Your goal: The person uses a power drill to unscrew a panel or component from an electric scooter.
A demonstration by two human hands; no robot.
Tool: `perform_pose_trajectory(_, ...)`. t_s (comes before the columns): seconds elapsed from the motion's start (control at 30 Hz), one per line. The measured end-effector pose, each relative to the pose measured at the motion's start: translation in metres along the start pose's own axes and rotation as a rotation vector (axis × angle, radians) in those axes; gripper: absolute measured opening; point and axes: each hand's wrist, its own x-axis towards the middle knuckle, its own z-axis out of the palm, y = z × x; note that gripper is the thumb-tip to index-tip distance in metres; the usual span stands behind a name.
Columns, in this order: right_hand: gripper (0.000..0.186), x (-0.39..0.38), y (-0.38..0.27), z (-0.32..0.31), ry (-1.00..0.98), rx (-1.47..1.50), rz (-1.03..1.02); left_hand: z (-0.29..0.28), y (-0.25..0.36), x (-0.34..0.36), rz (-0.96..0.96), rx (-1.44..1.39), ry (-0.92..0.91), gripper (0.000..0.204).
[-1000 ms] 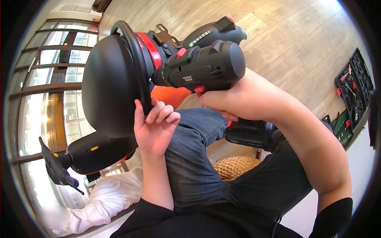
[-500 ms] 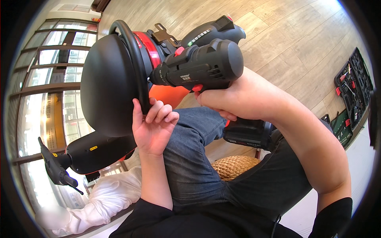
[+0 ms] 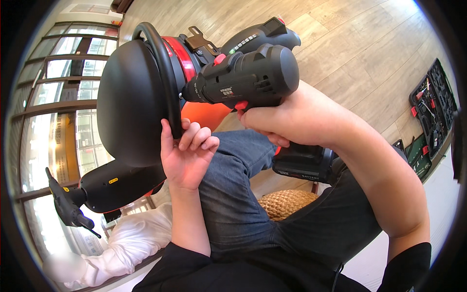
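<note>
**Drill, rail and seat have edged left and slightly farther off**

Since the earlier frame the drill (image 3: 243,75), the curved black rail (image 3: 163,63) and the rounded black seat (image 3: 129,107) have shifted a little left together, while the tool case (image 3: 435,109) stays open on the floor (image 3: 360,73) at the far right. The rail runs along the seat's right side, next to a red strip (image 3: 180,59). The right hand (image 3: 287,119) has its fingers wrapped about the drill's handle; the left hand (image 3: 187,151) has its fingers gripping the rail's near end.

The rail appears to be in position already, and the drill's tip is at its right side, so work at this spot looks under way rather than finished. Whether a fastener is going in or out, and how many remain, cannot be told. A metal bracket (image 3: 203,41) stands beyond the strip, untouched by either hand.
</note>
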Motion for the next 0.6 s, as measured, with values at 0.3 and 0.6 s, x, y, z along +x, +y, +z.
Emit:
perform_pose_trajectory(0.3,0.023,-0.0012,-0.0005,0.0001,0.000,-0.004,-0.002,0.0006,-0.0011,-0.0005,0.000,0.001,0.007,0.042)
perform_pose_trajectory(0.6,0.025,-0.0026,-0.0011,0.0015,0.016,-0.013,-0.016,0.0010,-0.0003,-0.0014,-0.001,0.004,0.012,0.043)
